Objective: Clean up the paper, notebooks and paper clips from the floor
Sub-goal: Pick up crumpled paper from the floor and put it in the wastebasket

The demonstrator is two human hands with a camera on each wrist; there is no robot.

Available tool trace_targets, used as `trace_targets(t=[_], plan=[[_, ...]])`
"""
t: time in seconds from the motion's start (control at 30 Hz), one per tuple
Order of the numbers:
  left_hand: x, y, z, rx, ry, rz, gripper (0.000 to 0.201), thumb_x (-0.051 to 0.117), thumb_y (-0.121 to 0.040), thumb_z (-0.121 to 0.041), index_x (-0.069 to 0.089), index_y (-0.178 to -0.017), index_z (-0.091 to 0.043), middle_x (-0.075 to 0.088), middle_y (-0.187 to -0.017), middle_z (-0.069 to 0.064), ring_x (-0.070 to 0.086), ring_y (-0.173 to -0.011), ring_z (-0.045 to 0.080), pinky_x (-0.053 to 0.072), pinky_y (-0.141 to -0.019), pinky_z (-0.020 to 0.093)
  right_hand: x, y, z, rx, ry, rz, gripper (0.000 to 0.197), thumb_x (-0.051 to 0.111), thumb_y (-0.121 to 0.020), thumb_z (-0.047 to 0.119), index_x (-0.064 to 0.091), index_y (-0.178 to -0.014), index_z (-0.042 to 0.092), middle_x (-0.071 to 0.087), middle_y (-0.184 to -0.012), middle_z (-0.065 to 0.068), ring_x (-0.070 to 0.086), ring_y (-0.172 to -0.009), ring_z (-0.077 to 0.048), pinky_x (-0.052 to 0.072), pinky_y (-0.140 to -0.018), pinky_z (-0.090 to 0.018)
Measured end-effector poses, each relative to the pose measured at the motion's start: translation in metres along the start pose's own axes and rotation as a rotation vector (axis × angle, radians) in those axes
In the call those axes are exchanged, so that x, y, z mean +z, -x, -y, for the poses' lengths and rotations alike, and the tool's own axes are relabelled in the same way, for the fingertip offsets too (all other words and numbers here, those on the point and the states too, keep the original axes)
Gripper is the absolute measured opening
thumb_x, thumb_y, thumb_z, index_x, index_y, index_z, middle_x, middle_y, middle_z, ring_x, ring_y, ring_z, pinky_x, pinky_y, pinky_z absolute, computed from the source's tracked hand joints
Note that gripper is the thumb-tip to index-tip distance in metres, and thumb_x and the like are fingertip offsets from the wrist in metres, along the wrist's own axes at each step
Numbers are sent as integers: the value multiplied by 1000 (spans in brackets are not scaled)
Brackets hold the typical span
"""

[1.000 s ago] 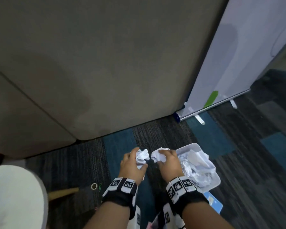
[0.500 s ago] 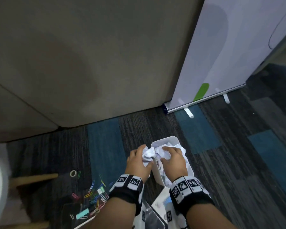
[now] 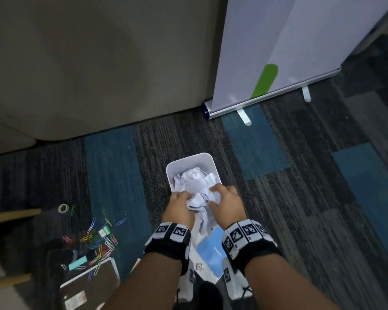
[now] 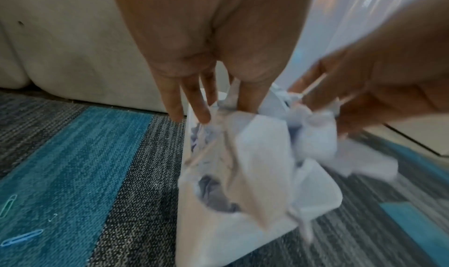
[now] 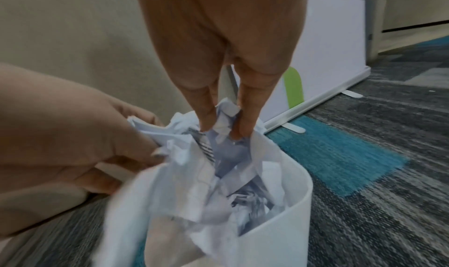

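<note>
Carpeted floor (image 3: 112, 171) with white bin (image 3: 189, 158) upright at centre; a blue notebook (image 3: 212, 245) lies just beside its near side. Crumpled paper (image 3: 197, 199) fills the bin's mouth, where the left hand (image 3: 178, 205) and right hand (image 3: 227, 203) each pinch it, one on each side. Paper clips (image 3: 99, 240) lie scattered on the floor to the left, well apart.

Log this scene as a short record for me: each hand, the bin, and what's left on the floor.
left hand: grips crumpled paper over the white bin
right hand: grips crumpled paper beside the left, fingertips down in the bin
bin contents: more crumpled paper, piled about to the rim
paper clips: coloured, scattered on the carpet left of the hands
notebook: blue, on the floor between the wrists
tape roll: small, just beyond the clips
banner stand: upright, behind and right of the bin
</note>
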State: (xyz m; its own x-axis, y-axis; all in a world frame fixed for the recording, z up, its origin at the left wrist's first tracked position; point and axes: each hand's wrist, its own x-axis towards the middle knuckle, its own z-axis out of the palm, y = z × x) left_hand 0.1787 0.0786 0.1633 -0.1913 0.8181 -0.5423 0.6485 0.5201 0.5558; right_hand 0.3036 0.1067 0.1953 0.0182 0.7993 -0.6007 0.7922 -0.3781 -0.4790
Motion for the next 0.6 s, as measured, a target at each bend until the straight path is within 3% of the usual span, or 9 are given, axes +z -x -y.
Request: trace_targets(t=[0.13, 0.2, 0.3, 0.4, 0.5, 0.6], plan=[[16, -5, 20, -16, -205, -126, 28, 58, -81, -12, 61, -108, -19, 47, -117, 6, 46, -105, 28, 47, -80, 38, 19, -6, 3, -39, 72, 43, 32, 58, -90, 14, 54, -121, 21, 39, -128, -10, 59, -101, -28, 47, -90, -30], [19, -9, 24, -40, -209, -154, 27, 60, -81, -18, 58, -107, -19, 46, -115, 6, 47, -104, 29, 46, -80, 40, 29, -8, 4, -29, 107, 54, 31, 58, -90, 15, 53, -120, 21, 39, -127, -9, 60, -97, -28, 46, -84, -28], [24, -16, 25, -49, -184, -167, 28, 59, -81, -16, 51, -108, -16, 42, -115, 8, 49, -101, 30, 47, -77, 41, 42, -13, 0, 17, 132, 27, 30, 56, -90, 17, 51, -120, 21, 39, -127, -9, 61, -95, -29, 46, -80, -29], [29, -20, 25, -88, -154, -81, 31, 57, -83, -10, 42, -111, -13, 38, -118, 10, 57, -93, 34, 49, -76, 44, 52, -20, -10, 47, 209, 30, 28, 54, -91, 22, 50, -119, 22, 44, -125, -8, 58, -102, -28, 46, -79, -31], [35, -23, 26, -93, -174, 36, 40, 54, -85, -7, 37, -120, -14, 39, -126, 11, 59, -98, 36, 50, -82, 43, 58, -25, -23, 106, 321, 73, 29, 56, -91, 27, 48, -118, 22, 49, -122, -8, 48, -116, -27, 46, -82, -33], [36, -24, 25, -73, -140, 64, 36, 54, -85, -11, 40, -118, -14, 45, -126, 10, 58, -103, 34, 49, -85, 41, 65, -28, -32, 118, 339, 51, 28, 58, -89, 22, 49, -115, 20, 45, -120, -9, 55, -104, -27, 46, -76, -31]])
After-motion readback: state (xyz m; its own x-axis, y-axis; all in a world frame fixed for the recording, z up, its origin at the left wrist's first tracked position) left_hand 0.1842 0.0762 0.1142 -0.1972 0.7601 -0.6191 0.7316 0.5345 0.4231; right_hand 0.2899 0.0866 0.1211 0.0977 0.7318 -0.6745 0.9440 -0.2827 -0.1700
